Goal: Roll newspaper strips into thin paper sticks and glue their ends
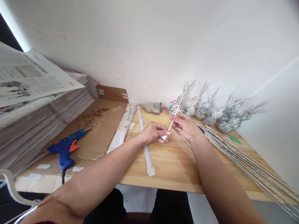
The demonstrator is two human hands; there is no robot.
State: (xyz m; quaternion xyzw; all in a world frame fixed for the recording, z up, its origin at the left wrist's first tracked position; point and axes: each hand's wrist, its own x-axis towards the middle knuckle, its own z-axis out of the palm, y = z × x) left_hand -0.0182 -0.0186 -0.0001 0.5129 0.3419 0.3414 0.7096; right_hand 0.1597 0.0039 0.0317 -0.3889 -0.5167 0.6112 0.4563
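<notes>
1. Over the middle of the wooden table point(173, 168), both hands work on one thin white paper stick point(177, 109), which slants up and away to the right.
2. The left hand point(155, 132) pinches the stick's near, lower end between thumb and fingers, where a wider white flap of paper point(163, 137) shows.
3. The right hand point(184, 124) grips the stick a little higher up, thumb and fingertips closed on it; the upper part rises past the hand, in front of the leftmost woven paper piece point(176, 108).
4. A flat newsprint strip point(149, 158) lies on the table, passing beneath the left wrist; another length of it shows beyond the hand.
5. To the left, a pile of newsprint strips point(121, 133) lies along the edge of a brown cardboard sheet point(95, 137).
6. On that sheet rests a blue glue gun point(66, 144) with an orange trigger, its nozzle pointing away and to the right.
7. Farther left stands a tall newspaper stack point(58, 115), with a loose printed page on top; a red cord point(99, 83) runs behind it.
8. Against the wall lies a crumpled grey cloth point(153, 107), and right of it stands a row of woven paper pieces point(203, 110) with loose ends sticking up.
9. On the right, a bundle of long paper sticks point(245, 163) stretches past the table's near edge, near a green patch point(234, 139).
</notes>
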